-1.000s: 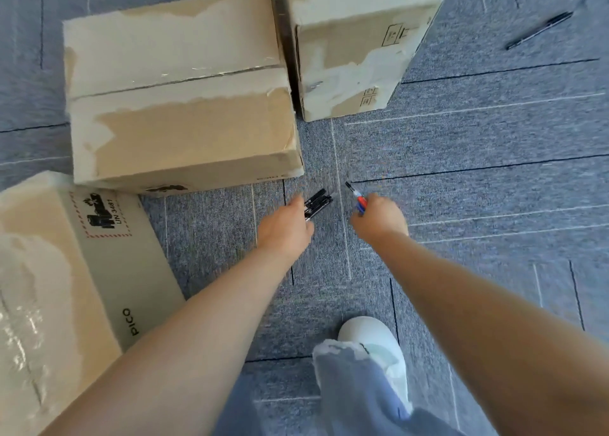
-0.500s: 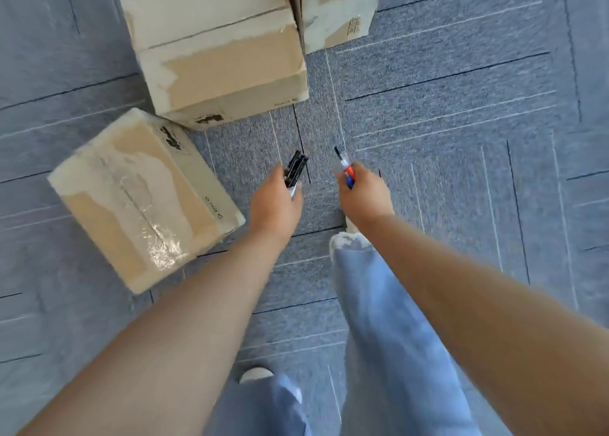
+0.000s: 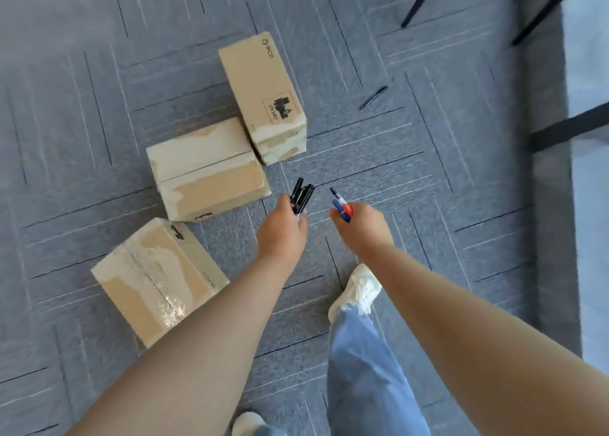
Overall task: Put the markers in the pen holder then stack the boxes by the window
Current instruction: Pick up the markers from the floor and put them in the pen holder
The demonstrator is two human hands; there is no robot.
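My left hand (image 3: 283,234) grips a bundle of black markers (image 3: 301,194) whose tips stick out past my fingers. My right hand (image 3: 362,228) holds red and blue markers (image 3: 341,205). One black marker (image 3: 374,97) lies loose on the grey carpet, farther ahead and to the right. Three cardboard boxes sit on the floor to the left: a far one (image 3: 263,96), a middle one (image 3: 206,168) and a near one (image 3: 158,279). No pen holder is in view.
Black furniture legs (image 3: 421,0) and a black bar (image 3: 566,129) stand at the upper right beside a pale floor strip (image 3: 590,205). My white shoe (image 3: 357,290) and jeans leg (image 3: 365,369) are below my hands. Grey carpet tiles (image 3: 428,172) cover the floor.
The view has pulled back and turned as I stood up and stepped; the boxes now look smaller and farther left. Both hands keep their markers. The loose black marker is back in view.
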